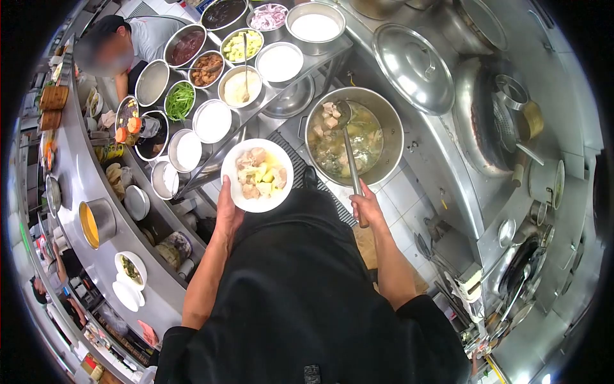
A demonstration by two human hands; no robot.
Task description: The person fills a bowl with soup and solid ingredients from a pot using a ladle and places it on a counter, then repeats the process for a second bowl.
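Far left, what lies beyond the steel desk is too warped and small to make out. Left of centre, the left hand has its grip on a white bowl of meat chunks and yellow-green pieces, thumb at the rim, fingers hidden underneath. Further right, a ladle slants into the big pot, its scoop partly lost in murky broth; the right hand has its grip wrapped round the handle.
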